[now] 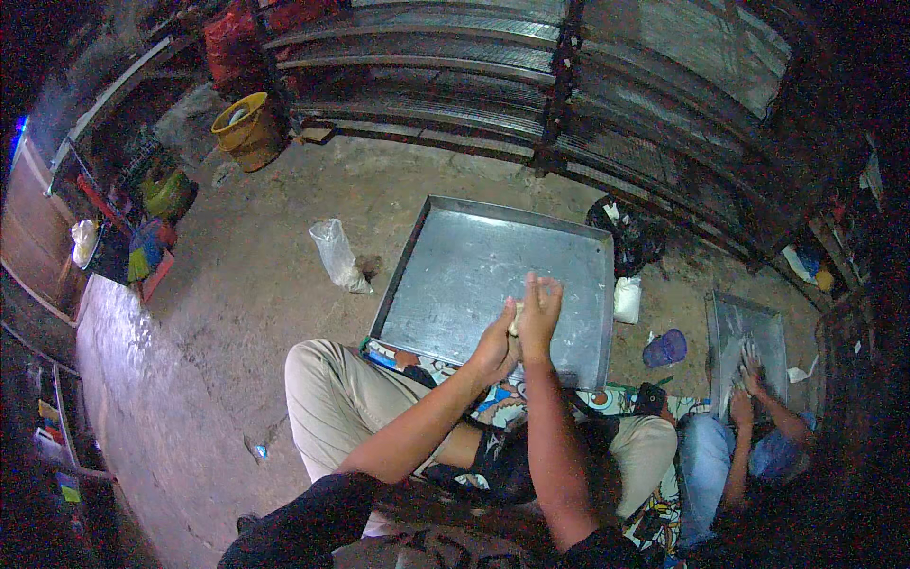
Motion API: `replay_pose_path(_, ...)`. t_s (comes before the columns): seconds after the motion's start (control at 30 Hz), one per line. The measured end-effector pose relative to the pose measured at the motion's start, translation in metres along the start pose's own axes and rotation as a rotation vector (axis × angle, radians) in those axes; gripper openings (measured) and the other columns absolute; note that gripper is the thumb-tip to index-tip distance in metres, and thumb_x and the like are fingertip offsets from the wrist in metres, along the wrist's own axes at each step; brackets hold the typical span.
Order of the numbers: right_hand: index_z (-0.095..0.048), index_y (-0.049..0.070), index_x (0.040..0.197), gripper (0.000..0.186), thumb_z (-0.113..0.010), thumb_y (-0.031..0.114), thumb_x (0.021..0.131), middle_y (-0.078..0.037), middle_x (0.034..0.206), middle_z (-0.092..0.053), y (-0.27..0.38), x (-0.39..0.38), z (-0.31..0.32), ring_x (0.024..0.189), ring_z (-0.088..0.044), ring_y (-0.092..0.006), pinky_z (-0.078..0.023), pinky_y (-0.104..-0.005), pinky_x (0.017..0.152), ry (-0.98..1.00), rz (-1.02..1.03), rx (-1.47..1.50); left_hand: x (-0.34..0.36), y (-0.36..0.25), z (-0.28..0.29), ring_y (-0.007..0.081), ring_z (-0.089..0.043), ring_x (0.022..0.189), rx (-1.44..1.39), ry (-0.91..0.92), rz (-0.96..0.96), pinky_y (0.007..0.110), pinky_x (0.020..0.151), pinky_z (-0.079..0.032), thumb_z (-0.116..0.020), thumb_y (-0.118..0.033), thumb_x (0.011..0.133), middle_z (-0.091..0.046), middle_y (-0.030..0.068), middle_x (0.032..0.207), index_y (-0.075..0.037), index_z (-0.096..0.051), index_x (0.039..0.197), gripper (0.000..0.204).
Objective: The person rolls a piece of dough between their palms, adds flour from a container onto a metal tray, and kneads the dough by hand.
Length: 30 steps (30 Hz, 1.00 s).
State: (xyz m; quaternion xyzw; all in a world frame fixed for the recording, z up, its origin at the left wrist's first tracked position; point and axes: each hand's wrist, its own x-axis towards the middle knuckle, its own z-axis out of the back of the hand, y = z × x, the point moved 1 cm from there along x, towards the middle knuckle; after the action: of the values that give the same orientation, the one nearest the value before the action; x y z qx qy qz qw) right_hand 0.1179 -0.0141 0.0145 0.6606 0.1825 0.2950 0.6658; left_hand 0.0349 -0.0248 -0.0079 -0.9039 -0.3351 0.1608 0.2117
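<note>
Over the near right part of a large square metal tray (pixel 455 247), my two hands come together palm to palm. Between them shows a small pale lump (pixel 515 321) that looks like dough, mostly hidden by the palms. My left hand (pixel 497 345) cups it from the left, the thumb pointing up. My right hand (pixel 539 313) presses from the right with its fingers stretched upward and partly blurred. Faint whitish smears mark the tray's bottom.
A clear plastic bag (pixel 337 254) lies left of the tray. To its right are a black plastic bag (pixel 633 237), a white packet (pixel 627 300), a purple cup (pixel 665 349) and a phone (pixel 650 397). Another person's hands (pixel 746 384) work over a second tray (pixel 758 332). Racks (pixel 427 66) stand behind.
</note>
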Motion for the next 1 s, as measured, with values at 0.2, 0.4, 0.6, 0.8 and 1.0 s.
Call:
replay_pose_path(0.2, -0.039, 0.003, 0.136, 0.044, -0.052, 0.017, 0.096, -0.021, 0.111, -0.061, -0.001, -0.024, -0.015, 0.101, -0.059, -0.0334, -0.045, -0.0421, 0.092, 0.118, 0.346, -0.146, -0.013, -0.026, 0.002, 0.0175, -0.063, 0.093, 0.601, -0.390, -0.386, 0.030, 0.083, -0.051, -0.046, -0.022, 0.100, -0.065, 0.0118, 0.106, 0.003, -0.058, 0.117, 0.033)
replay_pose_path(0.4, -0.048, 0.001, 0.133, 0.045, -0.040, 0.032, 0.102, -0.018, 0.120, -0.059, 0.002, -0.025, -0.020, 0.111, -0.056, -0.0281, -0.043, -0.0381, 0.096, 0.231, 0.067, 0.179, -0.019, -0.047, -0.020, 0.0285, -0.057, 0.113, 1.104, -0.312, -0.705, 0.045, 0.102, -0.036, -0.054, -0.020, 0.096, -0.065, 0.0188, 0.116, -0.002, -0.063, 0.116, 0.029)
replay_pose_path(0.6, -0.056, -0.002, 0.125, 0.059, -0.033, 0.047, 0.102, -0.013, 0.116, -0.062, 0.011, -0.030, -0.011, 0.104, -0.060, -0.0238, -0.046, -0.0356, 0.090, 0.177, -0.501, 0.456, -0.018, -0.055, -0.018, 0.0391, -0.023, 0.141, 1.598, -0.183, -0.914, 0.049, 0.114, -0.013, -0.036, -0.040, 0.099, -0.033, 0.0232, 0.148, -0.010, -0.056, 0.131, 0.049)
replay_pose_path(0.8, -0.061, 0.008, 0.068, 0.057, -0.053, 0.059, 0.090, -0.005, 0.065, -0.057, -0.003, 0.006, 0.018, 0.067, -0.054, -0.0153, -0.043, -0.0313, 0.064, 0.079, -0.509, 0.378, -0.019, -0.034, -0.025, 0.0413, -0.008, 0.145, 1.653, 0.190, -0.702, 0.049, 0.116, -0.005, -0.037, -0.060, 0.091, -0.012, 0.0206, 0.157, -0.003, -0.012, 0.152, 0.088)
replay_pose_path(1.0, -0.062, 0.008, 0.098, 0.051, -0.054, 0.058, 0.091, -0.006, 0.092, -0.061, 0.011, 0.006, 0.019, 0.081, -0.060, -0.0179, -0.050, -0.0333, 0.072, 0.027, -0.671, 0.648, -0.018, -0.040, -0.027, 0.0371, -0.022, 0.143, 1.560, 0.320, -0.702, 0.044, 0.116, -0.018, -0.059, -0.046, 0.087, -0.024, 0.0190, 0.154, -0.003, -0.022, 0.149, 0.084)
